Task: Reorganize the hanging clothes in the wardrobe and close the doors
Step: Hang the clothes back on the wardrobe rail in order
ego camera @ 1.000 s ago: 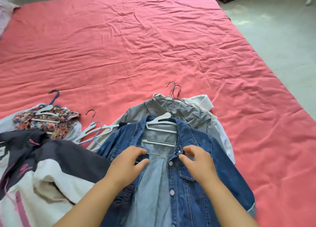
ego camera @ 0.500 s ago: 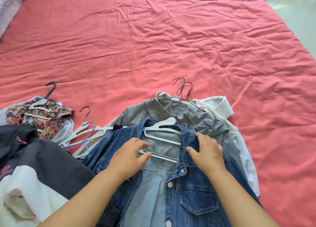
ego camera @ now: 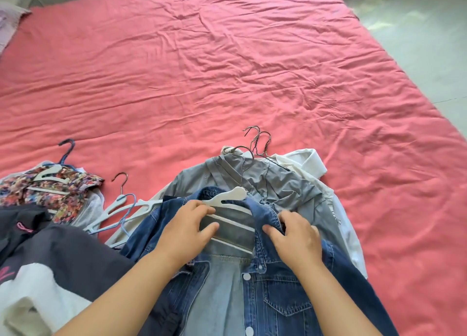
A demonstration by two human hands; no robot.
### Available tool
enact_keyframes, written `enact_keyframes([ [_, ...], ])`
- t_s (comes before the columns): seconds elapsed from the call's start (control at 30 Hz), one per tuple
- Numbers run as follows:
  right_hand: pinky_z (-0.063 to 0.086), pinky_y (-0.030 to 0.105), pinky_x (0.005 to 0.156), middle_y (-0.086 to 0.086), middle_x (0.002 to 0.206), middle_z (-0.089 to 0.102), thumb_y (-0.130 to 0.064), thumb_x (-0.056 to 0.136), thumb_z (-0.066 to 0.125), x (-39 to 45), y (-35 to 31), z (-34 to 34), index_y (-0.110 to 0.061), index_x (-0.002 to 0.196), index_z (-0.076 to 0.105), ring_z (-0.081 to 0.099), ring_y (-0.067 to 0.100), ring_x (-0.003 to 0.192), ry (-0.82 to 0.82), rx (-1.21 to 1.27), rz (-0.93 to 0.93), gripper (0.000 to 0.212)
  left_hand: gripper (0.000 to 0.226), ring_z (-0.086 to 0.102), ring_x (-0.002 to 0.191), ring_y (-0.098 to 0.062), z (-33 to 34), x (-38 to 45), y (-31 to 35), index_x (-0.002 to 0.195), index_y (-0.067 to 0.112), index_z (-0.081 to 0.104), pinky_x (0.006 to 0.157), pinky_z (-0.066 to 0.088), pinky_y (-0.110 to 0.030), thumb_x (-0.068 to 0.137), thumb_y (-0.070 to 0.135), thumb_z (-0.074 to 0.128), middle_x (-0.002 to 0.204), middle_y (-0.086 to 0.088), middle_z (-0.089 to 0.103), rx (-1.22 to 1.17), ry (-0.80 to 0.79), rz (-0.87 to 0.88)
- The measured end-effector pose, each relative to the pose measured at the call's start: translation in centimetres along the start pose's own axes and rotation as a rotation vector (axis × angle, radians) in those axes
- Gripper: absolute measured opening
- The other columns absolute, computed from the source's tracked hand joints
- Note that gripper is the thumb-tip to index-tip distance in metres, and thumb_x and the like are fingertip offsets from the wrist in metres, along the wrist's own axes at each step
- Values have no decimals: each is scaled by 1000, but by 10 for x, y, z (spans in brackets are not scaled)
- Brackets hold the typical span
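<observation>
Head view: near the pink bed sheet's [ego camera: 227,70] front edge, the left hand [ego camera: 187,230] grips the white plastic hanger [ego camera: 227,195]; the right hand [ego camera: 294,237] pinches the blue denim jacket's [ego camera: 278,297] collar. Best to seat both shoulders evenly before lifting.

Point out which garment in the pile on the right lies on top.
The denim jacket, on a white plastic hanger, lies over the grey shirt and white shirt; both hands rest at its collar.
</observation>
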State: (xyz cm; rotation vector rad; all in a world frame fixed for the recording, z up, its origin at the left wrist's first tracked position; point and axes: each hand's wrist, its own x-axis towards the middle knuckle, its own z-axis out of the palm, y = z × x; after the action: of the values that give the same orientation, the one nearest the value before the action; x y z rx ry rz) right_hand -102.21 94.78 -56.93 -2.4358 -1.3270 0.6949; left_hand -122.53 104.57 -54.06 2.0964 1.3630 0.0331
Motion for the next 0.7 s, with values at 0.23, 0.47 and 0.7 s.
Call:
enact_keyframes([
  [0.23, 25, 32, 70, -8, 49, 38, -36, 81, 70, -63, -21, -46, -25, 61, 36, 43, 22, 59, 166, 161, -60, 41, 47, 45, 119, -16, -51, -28, 11, 127, 17, 54, 102, 35, -29, 83, 24, 68, 127, 3, 49, -7, 219, 130],
  [0.47, 30, 32, 68, -4, 45, 45, -52, 69, 57, -117, -57, -115, -18, 62, 50, 45, 23, 53, 410, 287, -154, 35, 65, 51, 113, -18, -121, -70, 26, 128, 33, 50, 102, 31, -47, 69, 59, 53, 117, 11, 59, 44, 261, 237],
  [0.7, 41, 40, 65, -7, 48, 49, -42, 69, 66, -177, -145, -221, -17, 63, 56, 48, 25, 52, 677, 268, -321, 28, 70, 57, 89, -29, -240, -121, 69, 103, 18, 62, 75, 34, -37, 58, 70, 48, 90, -3, 65, 25, 539, 433],
])
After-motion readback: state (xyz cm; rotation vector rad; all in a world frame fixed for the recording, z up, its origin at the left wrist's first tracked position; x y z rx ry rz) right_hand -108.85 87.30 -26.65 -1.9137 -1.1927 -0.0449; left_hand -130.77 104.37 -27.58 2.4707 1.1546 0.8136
